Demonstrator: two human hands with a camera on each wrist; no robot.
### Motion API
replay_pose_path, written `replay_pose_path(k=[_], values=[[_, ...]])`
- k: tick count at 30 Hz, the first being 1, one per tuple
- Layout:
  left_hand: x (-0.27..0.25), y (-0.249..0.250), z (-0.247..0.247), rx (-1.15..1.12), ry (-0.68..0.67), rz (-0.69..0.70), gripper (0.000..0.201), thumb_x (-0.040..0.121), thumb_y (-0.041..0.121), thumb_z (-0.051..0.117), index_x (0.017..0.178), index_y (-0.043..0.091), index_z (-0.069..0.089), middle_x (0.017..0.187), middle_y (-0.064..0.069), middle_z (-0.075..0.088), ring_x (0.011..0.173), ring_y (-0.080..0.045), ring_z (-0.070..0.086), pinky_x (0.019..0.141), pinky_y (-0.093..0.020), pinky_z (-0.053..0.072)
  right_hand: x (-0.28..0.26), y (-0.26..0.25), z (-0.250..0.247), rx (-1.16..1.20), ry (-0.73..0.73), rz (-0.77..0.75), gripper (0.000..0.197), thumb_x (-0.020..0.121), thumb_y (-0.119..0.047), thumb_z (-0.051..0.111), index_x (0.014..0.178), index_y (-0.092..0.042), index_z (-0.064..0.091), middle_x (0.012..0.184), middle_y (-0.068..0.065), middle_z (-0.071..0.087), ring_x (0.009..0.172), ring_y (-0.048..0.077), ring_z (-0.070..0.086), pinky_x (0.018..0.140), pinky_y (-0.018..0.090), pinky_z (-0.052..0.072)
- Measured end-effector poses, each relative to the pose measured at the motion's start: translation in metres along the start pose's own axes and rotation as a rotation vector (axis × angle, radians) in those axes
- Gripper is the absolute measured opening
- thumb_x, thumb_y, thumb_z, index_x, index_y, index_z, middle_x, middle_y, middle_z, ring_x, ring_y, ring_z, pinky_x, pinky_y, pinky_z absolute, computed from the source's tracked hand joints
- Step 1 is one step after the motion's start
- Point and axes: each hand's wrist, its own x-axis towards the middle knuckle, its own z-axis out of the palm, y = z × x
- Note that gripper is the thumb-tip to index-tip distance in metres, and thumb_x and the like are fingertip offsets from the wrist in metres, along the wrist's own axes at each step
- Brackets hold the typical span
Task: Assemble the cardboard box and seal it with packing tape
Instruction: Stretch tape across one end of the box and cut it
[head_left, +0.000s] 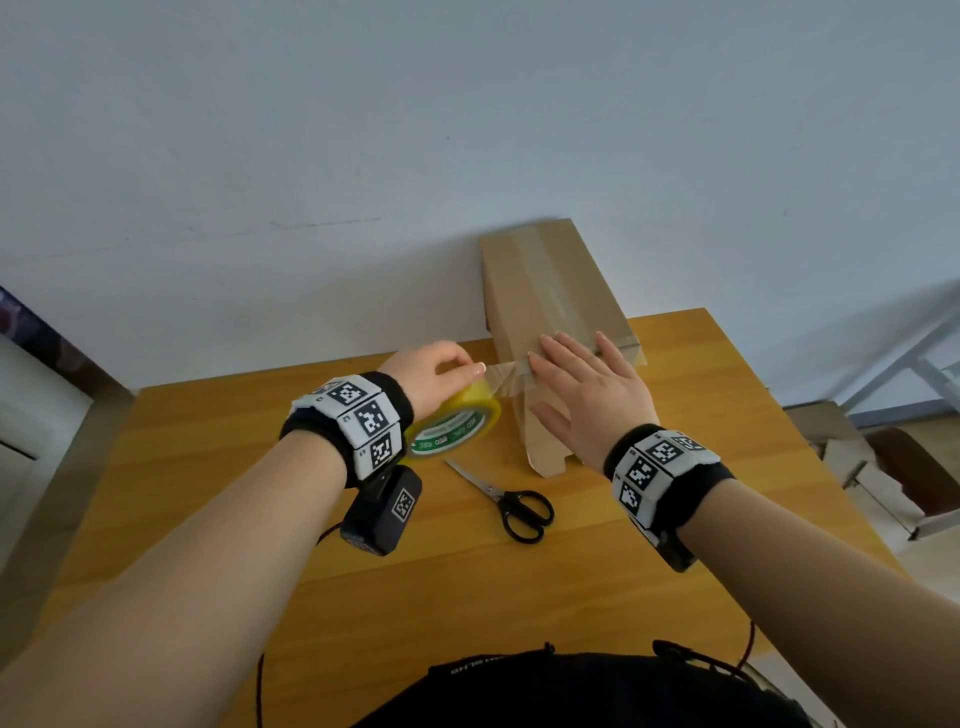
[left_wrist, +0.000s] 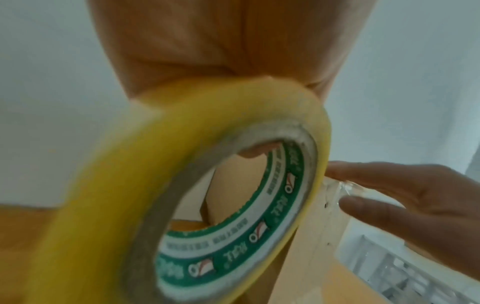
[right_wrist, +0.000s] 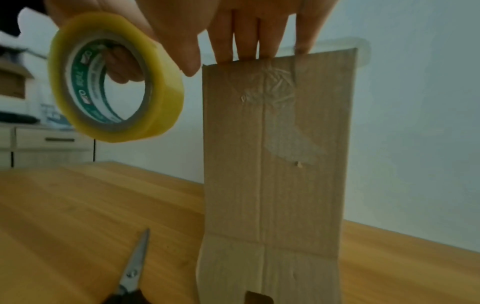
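Note:
A tall narrow cardboard box (head_left: 550, 291) stands on the wooden table (head_left: 208, 467), its top taped lengthwise. My left hand (head_left: 436, 379) grips a yellow roll of packing tape (head_left: 457, 421) with a green and white core, fingers through the core (right_wrist: 122, 67), just left of the box. A clear strip of tape (head_left: 506, 376) runs from the roll to the box's near top edge. My right hand (head_left: 582, 395) lies flat with straight fingers on the box's top and near face, pressing the tape end (left_wrist: 348, 187). The near face (right_wrist: 278, 156) shows wrinkled tape.
Black-handled scissors (head_left: 509, 499) lie on the table in front of the box, blades pointing toward the roll. A white wall (head_left: 363, 156) rises behind the table. White boxes (head_left: 872, 488) and a metal frame stand off the right edge. A cabinet (right_wrist: 39, 144) shows far left.

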Motion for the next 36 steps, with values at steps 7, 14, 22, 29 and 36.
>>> replay_pose_path(k=[7,14,22,29,36], values=[[-0.002,0.004,-0.005,-0.029,-0.016,0.09,0.036,0.095,0.036,0.041,0.123,0.02,0.058,0.124,0.0,0.059,0.112,-0.016,0.053,0.089,-0.024,0.037,-0.002,-0.023,-0.006,0.083,-0.051,0.082,0.064,0.094,-0.052,0.026,0.148,-0.021,0.01,0.157,0.001,0.009,0.145,0.017,0.0,0.118,0.038,-0.005],[0.003,-0.002,-0.006,0.074,0.005,0.069,0.035,0.095,0.038,0.042,0.118,0.019,0.061,0.119,0.0,0.062,0.107,-0.018,0.056,0.084,-0.025,0.039,-0.003,-0.02,-0.007,0.084,-0.043,0.039,0.06,0.094,-0.045,0.037,0.147,-0.032,0.013,0.157,0.002,0.008,0.145,0.018,0.0,0.118,0.04,-0.003],[0.016,-0.016,0.001,0.001,-0.003,0.061,0.032,0.093,0.038,0.044,0.105,0.02,0.067,0.107,0.001,0.065,0.09,-0.016,0.057,0.079,-0.029,0.043,-0.028,-0.047,0.021,0.131,0.238,-0.071,0.021,0.08,-0.024,0.045,0.085,-0.015,0.063,0.089,0.003,0.063,0.08,0.025,0.057,0.077,0.032,0.04],[0.015,-0.024,0.007,-0.025,-0.011,0.053,0.037,0.092,0.045,0.044,0.115,0.022,0.063,0.115,0.003,0.063,0.104,-0.017,0.057,0.089,-0.031,0.044,-0.02,-0.055,0.07,0.197,-0.544,0.243,0.023,0.094,-0.017,0.041,0.111,-0.013,0.055,0.11,0.006,0.057,0.099,0.024,0.054,0.07,0.031,0.044],[0.013,-0.027,0.01,-0.023,-0.008,0.046,0.039,0.093,0.045,0.041,0.117,0.022,0.062,0.117,0.005,0.062,0.104,-0.013,0.054,0.083,-0.025,0.038,-0.014,-0.063,0.098,0.214,-0.689,0.366,0.022,0.088,-0.02,0.054,0.109,-0.013,0.049,0.087,0.004,0.053,0.077,0.023,0.053,0.062,0.032,0.048]])
